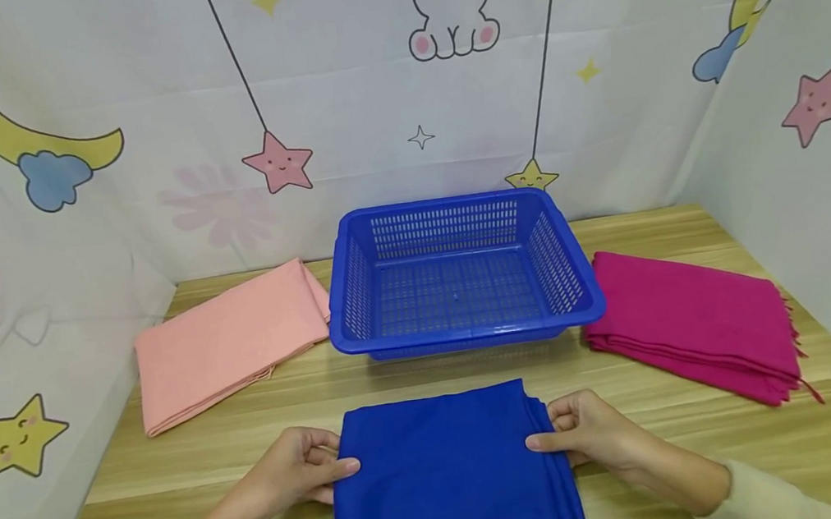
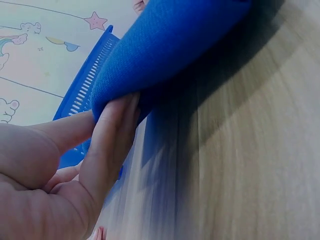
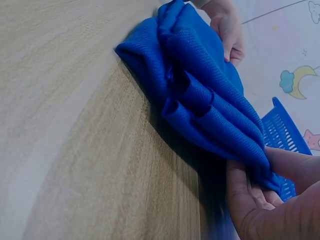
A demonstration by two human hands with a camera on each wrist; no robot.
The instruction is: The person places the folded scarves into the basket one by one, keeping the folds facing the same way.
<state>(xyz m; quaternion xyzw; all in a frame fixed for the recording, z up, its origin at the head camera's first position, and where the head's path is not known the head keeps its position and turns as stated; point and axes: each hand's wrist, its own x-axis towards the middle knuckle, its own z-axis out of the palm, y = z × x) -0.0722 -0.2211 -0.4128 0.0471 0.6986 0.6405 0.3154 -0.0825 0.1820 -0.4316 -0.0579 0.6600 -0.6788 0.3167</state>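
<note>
A folded blue cloth lies in front of the person, at the bottom middle of the head view. The left hand pinches its left edge, thumb on top and fingers beneath. On the opposite edge the right hand pinches the stacked layers the same way. In the right wrist view the cloth shows several loose folds, and a dark shadow lies under its gripped side. The left wrist view shows the cloth's edge lifted off the wooden table, with fingers tucked below it.
Behind the cloth stands a blue plastic basket with nothing in it. A folded pink cloth lies to its left, a folded magenta cloth with fringe to its right. White printed curtains enclose the wooden table.
</note>
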